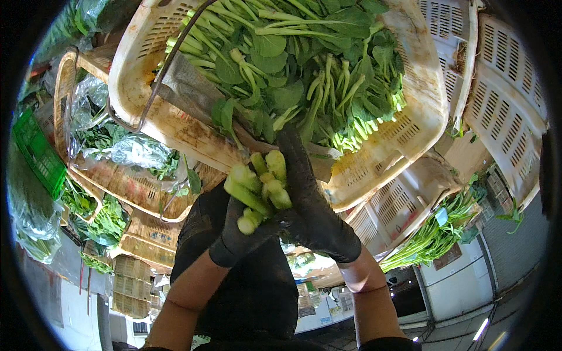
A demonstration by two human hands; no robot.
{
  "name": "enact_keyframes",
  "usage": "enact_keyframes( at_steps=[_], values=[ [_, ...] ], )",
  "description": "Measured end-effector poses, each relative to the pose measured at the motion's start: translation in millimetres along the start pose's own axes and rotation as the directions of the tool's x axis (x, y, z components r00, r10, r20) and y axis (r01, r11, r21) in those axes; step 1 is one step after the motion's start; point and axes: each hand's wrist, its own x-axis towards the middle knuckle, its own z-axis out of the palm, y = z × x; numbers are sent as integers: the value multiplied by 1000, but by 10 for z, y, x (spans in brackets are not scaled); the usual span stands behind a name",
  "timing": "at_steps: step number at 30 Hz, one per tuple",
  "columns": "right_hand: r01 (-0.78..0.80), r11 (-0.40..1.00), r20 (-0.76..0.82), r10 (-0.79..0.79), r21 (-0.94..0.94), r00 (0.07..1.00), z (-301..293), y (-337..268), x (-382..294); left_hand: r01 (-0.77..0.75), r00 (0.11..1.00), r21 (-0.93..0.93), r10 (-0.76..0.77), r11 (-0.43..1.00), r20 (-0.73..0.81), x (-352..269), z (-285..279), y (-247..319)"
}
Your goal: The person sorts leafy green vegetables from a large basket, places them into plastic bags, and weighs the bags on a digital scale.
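Observation:
A bunch of thick green leafy-vegetable stalks [257, 188] is between my hands, cut ends facing up toward me. My left hand [239, 230], in a black glove, is wrapped around the bunch from the left and below. Along the bunch's right side lies my right hand [307, 206], also black-gloved, its fingers stretched forward and touching the stalks. Just beyond is a stained white plastic basket [421, 131] heaped with leafy greens [272, 57]. Across the basket's near side runs a flat board or strip [193, 83], partly covered by leaves.
A second basket [118, 184] at left holds greens in clear plastic bags [136, 149]. Near it stands a green plastic crate [39, 153]. White slatted crates [505, 96] rise on the right, above long-stemmed greens [430, 237]. A metal handle [167, 66] arches over the main basket's left side.

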Motion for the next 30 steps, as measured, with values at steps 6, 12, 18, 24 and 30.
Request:
enact_keyframes(
  at_steps=[6,12,18,24,30],
  values=[
    [-137,979,116,120,154,986,-133,122,48,-107,994,32,107,994,7,382,-20,-188],
    [-339,713,-666,-238,-614,707,-1242,1607,847,-152,982,-77,159,985,103,614,103,-75],
    [-483,819,-745,106,-310,659,-1086,1803,866,-42,999,-10,42,999,-13,463,-323,34],
    [-218,665,-588,-401,-714,702,-1242,1974,1071,-13,999,-20,12,1000,-32,414,-305,93],
    [-334,903,-692,57,-272,719,-1209,1801,933,-14,1000,-52,14,999,4,438,-355,79]
  ],
)
